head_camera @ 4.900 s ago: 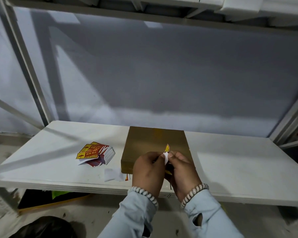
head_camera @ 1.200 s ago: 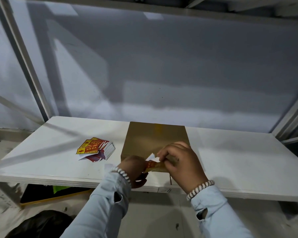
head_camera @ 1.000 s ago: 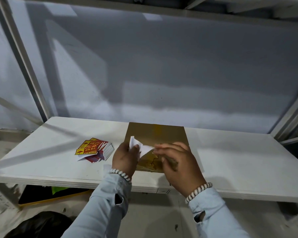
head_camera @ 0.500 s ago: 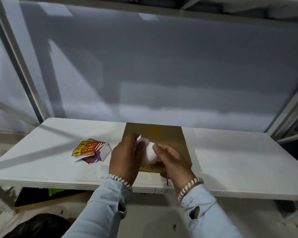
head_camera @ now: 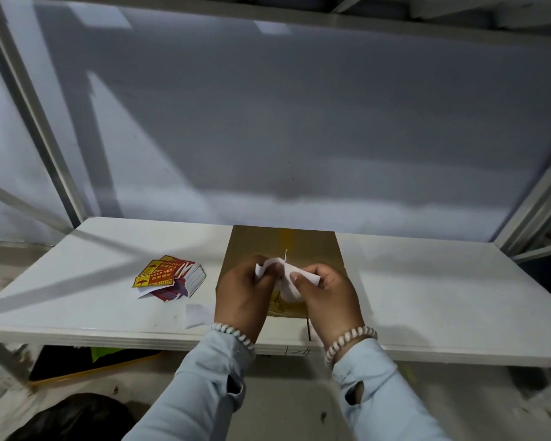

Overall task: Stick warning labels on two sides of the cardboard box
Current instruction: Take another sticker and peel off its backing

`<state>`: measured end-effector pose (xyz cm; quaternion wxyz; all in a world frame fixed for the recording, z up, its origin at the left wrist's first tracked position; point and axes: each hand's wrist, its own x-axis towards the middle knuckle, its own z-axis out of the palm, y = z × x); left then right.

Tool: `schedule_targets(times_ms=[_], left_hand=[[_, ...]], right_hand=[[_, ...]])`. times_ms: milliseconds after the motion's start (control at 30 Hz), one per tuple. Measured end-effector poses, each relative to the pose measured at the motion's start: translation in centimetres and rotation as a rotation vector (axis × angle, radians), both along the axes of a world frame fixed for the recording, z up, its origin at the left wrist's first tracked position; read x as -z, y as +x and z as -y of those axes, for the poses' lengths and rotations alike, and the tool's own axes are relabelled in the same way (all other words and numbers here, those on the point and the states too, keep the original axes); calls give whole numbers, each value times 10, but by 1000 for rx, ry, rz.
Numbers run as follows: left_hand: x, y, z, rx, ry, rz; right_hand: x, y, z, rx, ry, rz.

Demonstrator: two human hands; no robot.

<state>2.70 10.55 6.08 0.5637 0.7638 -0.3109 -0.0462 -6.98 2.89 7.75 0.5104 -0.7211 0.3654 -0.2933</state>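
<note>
Head view: cardboard box point(head_camera: 306, 246) lies flat on white table point(head_camera: 427, 288), centre, near front edge; both hands over its near half; left hand point(head_camera: 240, 297) & right hand point(head_camera: 328, 297) each pinch a piece of white backing paper point(head_camera: 287, 281), crumpled btwn them; label stack point(head_camera: 167, 276), "KEEP DRY" on top, left of box, apart; white paper scrap point(head_camera: 198, 315) on table by left wrist.

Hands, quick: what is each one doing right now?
Left hand: pinching the white backing paper.
Right hand: gripping the same paper's other end, above the cardboard box.
</note>
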Motion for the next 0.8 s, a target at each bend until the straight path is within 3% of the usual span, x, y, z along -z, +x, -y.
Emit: schedule_targets(times_ms=[133, 367, 533, 633, 733, 800], left_hand=[[-2, 8, 0, -111, -87, -328], [2, 14, -2, -136, -112, -438], [10, 26, -3, -294, -215, -631], [18, 61, -23, -467, -159, -740], [33, 87, -49, -518, -36, -741], [48, 92, -54, -496, 145, -687]], right_hand=[[2, 0, 9, 37, 210, 52], [15, 5, 16, 22, 441, 89], [10, 1, 20, 120, 586, 161], [4, -17, 40, 317, 615, 278], [4, -27, 50, 337, 547, 291], [5, -24, 44, 290, 478, 274]])
